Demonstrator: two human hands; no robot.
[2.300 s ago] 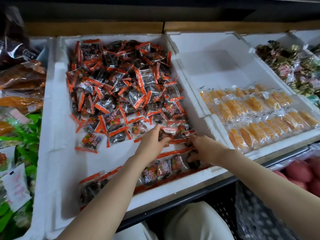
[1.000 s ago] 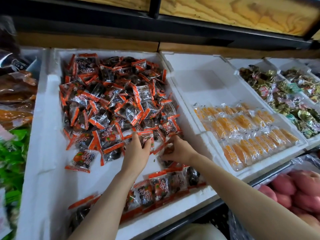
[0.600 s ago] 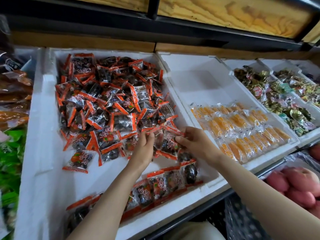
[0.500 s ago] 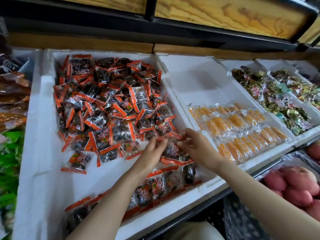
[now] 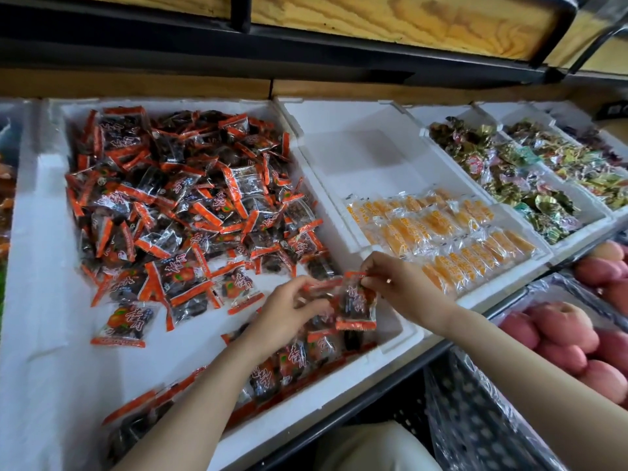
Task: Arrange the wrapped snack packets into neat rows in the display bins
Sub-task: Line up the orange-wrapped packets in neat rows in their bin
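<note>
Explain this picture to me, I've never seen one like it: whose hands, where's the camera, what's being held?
No machine here: a person wears one camera on the head, looking down, so both bare arms reach in from below. In front lies a white foam bin with a loose pile of orange-edged packets and a started row along its near edge. The right hand pinches one packet by its top edge; the left hand pinches the orange edge of what looks like a second packet. The next bin holds yellow packets in rows.
</note>
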